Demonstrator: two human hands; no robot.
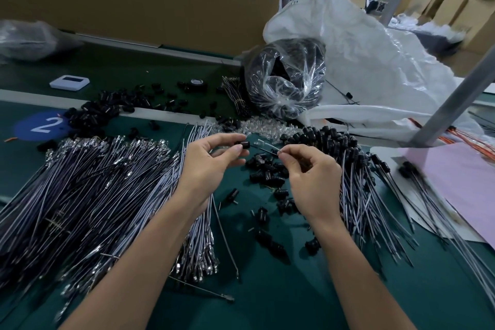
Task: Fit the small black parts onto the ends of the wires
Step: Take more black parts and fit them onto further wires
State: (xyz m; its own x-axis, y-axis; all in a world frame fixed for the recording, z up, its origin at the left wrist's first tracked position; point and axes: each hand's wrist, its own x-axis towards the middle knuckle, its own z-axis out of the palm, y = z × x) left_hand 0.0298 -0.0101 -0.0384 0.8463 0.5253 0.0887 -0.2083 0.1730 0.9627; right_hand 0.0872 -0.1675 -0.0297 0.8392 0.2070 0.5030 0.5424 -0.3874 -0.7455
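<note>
My left hand [211, 161] pinches a small black part [244, 145] between thumb and fingertips, held above the green table [267, 289]. My right hand [308, 177] pinches a thin wire [269, 147] whose pale tip points left at the part, a short gap away. Loose black parts [267, 171] lie on the table below both hands. A big fan of bare wires [93, 190] spreads at the left. Wires with black parts fitted [348, 169] lie in a heap at the right.
A clear bag of black parts [286, 80] stands behind, against a large white sack [375, 69]. More black parts [107, 110] are scattered at the back left beside a blue "2" sticker [42, 126]. Clear small pieces [262, 128], a white device [69, 82] and pink paper [460, 177] also lie there.
</note>
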